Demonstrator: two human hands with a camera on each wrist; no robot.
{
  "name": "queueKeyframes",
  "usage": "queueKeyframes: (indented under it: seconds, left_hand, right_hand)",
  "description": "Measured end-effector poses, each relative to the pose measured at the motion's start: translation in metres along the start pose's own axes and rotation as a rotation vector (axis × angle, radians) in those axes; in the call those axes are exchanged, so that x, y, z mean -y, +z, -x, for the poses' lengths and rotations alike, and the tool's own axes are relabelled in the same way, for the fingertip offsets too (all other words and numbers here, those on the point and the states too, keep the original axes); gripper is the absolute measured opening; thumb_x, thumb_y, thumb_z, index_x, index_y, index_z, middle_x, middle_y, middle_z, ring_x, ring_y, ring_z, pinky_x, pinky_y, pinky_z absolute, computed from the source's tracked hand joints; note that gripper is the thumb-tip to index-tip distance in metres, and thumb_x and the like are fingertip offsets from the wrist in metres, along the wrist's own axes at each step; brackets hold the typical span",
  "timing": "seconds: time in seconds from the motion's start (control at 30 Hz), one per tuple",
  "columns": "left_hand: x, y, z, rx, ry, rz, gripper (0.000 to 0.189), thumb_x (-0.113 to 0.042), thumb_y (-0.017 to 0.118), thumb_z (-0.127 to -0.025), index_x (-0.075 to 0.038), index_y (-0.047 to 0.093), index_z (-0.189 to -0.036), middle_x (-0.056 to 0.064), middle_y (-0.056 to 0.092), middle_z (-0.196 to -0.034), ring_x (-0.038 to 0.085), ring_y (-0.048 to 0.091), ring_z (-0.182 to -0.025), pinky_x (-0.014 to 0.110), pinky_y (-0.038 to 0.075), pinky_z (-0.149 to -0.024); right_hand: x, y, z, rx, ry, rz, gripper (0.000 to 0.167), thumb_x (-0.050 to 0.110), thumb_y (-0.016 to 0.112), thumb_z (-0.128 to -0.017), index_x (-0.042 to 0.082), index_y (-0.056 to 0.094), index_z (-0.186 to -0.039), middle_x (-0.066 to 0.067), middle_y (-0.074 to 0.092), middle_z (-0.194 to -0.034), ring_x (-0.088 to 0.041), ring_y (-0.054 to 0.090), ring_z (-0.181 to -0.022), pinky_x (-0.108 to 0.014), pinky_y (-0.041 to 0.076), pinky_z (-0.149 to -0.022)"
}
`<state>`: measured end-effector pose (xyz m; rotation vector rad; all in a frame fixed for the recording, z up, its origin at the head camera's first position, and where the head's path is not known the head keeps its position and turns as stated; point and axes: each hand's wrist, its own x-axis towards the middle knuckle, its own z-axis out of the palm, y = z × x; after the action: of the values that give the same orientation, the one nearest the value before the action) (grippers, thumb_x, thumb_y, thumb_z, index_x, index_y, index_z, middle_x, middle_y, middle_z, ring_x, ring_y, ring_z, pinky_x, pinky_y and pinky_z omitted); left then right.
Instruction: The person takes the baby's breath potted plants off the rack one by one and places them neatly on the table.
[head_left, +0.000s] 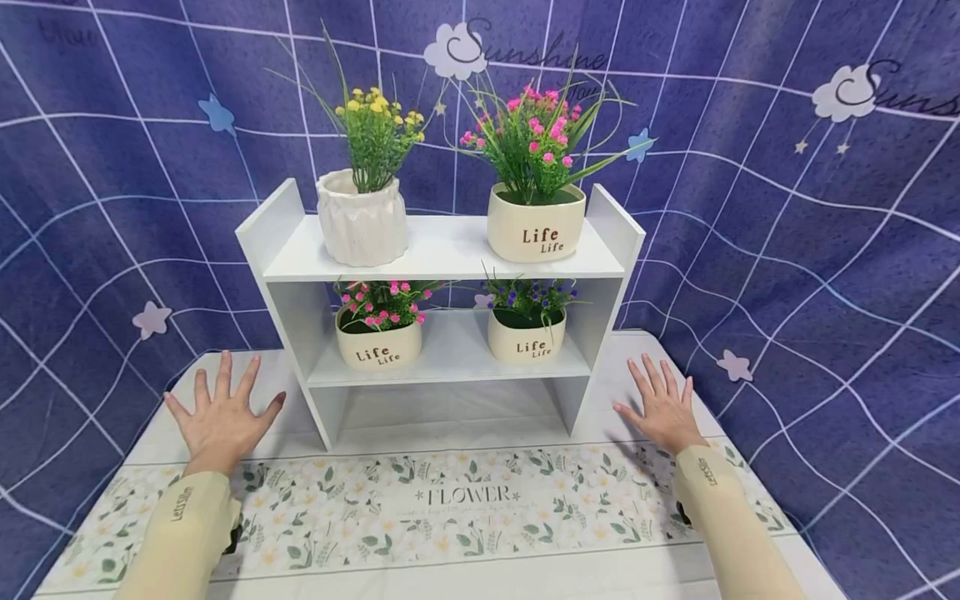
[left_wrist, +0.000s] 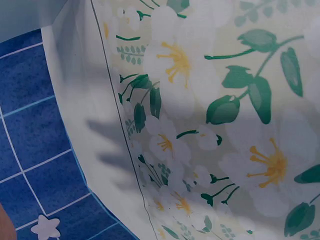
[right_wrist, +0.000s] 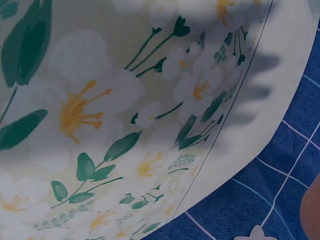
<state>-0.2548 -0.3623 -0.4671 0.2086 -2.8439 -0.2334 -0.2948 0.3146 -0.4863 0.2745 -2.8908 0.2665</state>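
My left hand (head_left: 222, 422) is spread wide over the table, to the left of a white two-tier shelf (head_left: 450, 275), and holds nothing. To the shelf's right, my right hand (head_left: 663, 408) also has its fingers straight and apart. On the upper board stand a white fluted pot (head_left: 362, 221) with yellow flowers and a cream "Life" pot (head_left: 537, 227) with pink flowers. The lower board bears a cream pot (head_left: 379, 343) of pink flowers and a cream pot (head_left: 527, 340) of blue-purple flowers. Both wrist views show mostly tablecloth with finger shadows.
A tablecloth (head_left: 465, 533) with a flower-print band and the word "FLOWER" covers the table. Behind and at both sides hangs a blue gridded curtain (head_left: 787, 250) with stars and clouds. The shelf's two raised side panels flank the upper pots.
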Motion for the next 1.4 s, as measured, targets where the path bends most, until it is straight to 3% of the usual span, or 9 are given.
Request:
queueKeyframes:
  seconds: [0.57, 0.77, 0.97, 1.07, 1.17, 1.3, 1.4]
  left_hand:
    - [0.015, 0.003, 0.011, 0.016, 0.003, 0.006, 0.083, -0.071, 0.033, -0.091, -0.032, -0.001, -0.156, 0.015, -0.014, -0.162, 0.053, -0.012, -0.144, 0.079, -0.021, -0.101]
    - [0.012, 0.001, 0.01, 0.001, 0.011, 0.013, 0.082, -0.07, 0.033, -0.092, -0.032, -0.001, -0.156, 0.012, -0.015, -0.162, 0.052, -0.011, -0.145, 0.077, -0.023, -0.102]
    - [0.0, -0.006, 0.007, -0.046, 0.019, 0.037, 0.08, -0.066, 0.035, -0.094, -0.032, 0.0, -0.157, 0.01, -0.012, -0.164, 0.05, -0.005, -0.146, 0.078, -0.017, -0.105]
    - [-0.011, -0.016, 0.003, -0.142, 0.033, 0.074, 0.076, -0.059, 0.038, -0.096, -0.032, 0.003, -0.157, 0.007, -0.006, -0.165, 0.046, 0.004, -0.147, 0.075, -0.01, -0.11]
    - [-0.026, -0.032, -0.002, -0.334, 0.065, 0.156, 0.071, -0.05, 0.044, -0.096, -0.029, 0.014, -0.157, 0.006, 0.01, -0.165, 0.042, 0.02, -0.145, 0.068, 0.006, -0.116]
    - [-0.052, -0.062, -0.011, -0.599, 0.136, 0.345, 0.066, -0.045, 0.046, -0.094, -0.025, 0.028, -0.154, 0.004, 0.029, -0.16, 0.039, 0.035, -0.139, 0.062, 0.027, -0.111]
    - [-0.077, -0.09, -0.015, -0.689, 0.195, 0.498, 0.065, -0.046, 0.046, -0.094, -0.021, 0.031, -0.153, 0.004, 0.032, -0.158, 0.036, 0.035, -0.141, 0.06, 0.03, -0.111]
  right_hand:
    - [0.002, -0.003, 0.007, 0.024, 0.009, -0.016, 0.085, 0.058, 0.053, -0.091, 0.023, 0.012, -0.157, -0.014, 0.008, -0.164, -0.041, 0.001, -0.149, -0.074, -0.009, -0.111]
    - [0.003, -0.002, 0.007, 0.012, 0.0, -0.012, 0.085, 0.06, 0.051, -0.091, 0.022, 0.013, -0.157, -0.011, 0.006, -0.164, -0.041, 0.002, -0.149, -0.074, -0.009, -0.111]
    - [0.002, -0.002, 0.009, -0.032, -0.012, -0.031, 0.084, 0.058, 0.052, -0.091, 0.022, 0.015, -0.157, -0.011, 0.01, -0.164, -0.042, 0.005, -0.148, -0.075, -0.005, -0.111]
    - [0.003, 0.0, 0.009, -0.06, -0.017, -0.036, 0.081, 0.054, 0.053, -0.092, 0.022, 0.016, -0.156, -0.013, 0.016, -0.162, -0.041, 0.009, -0.148, -0.074, -0.004, -0.112]
    - [0.005, -0.002, 0.007, -0.113, -0.016, -0.03, 0.075, 0.047, 0.055, -0.094, 0.019, 0.021, -0.155, -0.016, 0.025, -0.158, -0.041, 0.019, -0.145, -0.072, 0.002, -0.114]
    - [0.011, -0.007, 0.005, -0.242, 0.015, -0.07, 0.066, 0.031, 0.059, -0.095, 0.011, 0.032, -0.151, -0.021, 0.041, -0.149, -0.04, 0.037, -0.136, -0.064, 0.017, -0.117]
    - [0.016, -0.01, 0.004, -0.338, 0.054, -0.115, 0.061, 0.024, 0.06, -0.095, 0.009, 0.037, -0.149, -0.022, 0.05, -0.141, -0.04, 0.048, -0.128, -0.057, 0.032, -0.112]
